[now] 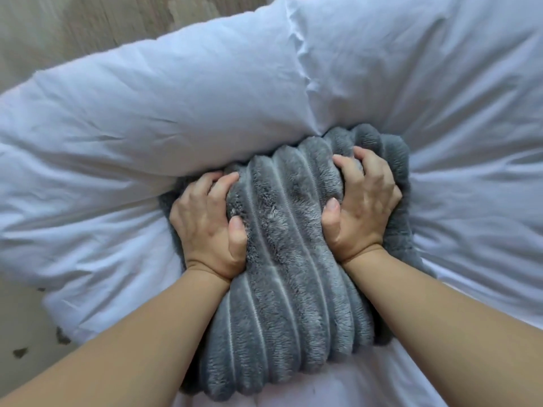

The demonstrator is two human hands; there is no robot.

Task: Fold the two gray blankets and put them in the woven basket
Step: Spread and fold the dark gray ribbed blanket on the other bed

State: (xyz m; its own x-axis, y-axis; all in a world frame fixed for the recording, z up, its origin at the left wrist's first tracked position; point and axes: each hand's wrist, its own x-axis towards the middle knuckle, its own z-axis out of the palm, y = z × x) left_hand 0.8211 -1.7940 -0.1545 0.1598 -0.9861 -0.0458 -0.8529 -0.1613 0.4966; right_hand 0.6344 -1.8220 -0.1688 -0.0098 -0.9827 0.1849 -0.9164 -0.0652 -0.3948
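White sheets [484, 230] cover the bed, with a plump pillow [147, 98] and a second pillow [411, 54] side by side, and pale floor [58, 30] beyond. A folded gray ribbed plush blanket [282, 245] lies on the sheets, touching both pillows. The left hand [205, 227] and right hand [364, 207] clutch its opposite sides, fingers dug into the pile.

both hands clamped on a folded, ribbed gray blanket [282, 259] lying on white bedding [476, 230]; left hand [205, 230] grips its left edge, right hand [363, 207] its right edge, fingers dug into the fluff; two white pillows [141, 113] just behind it
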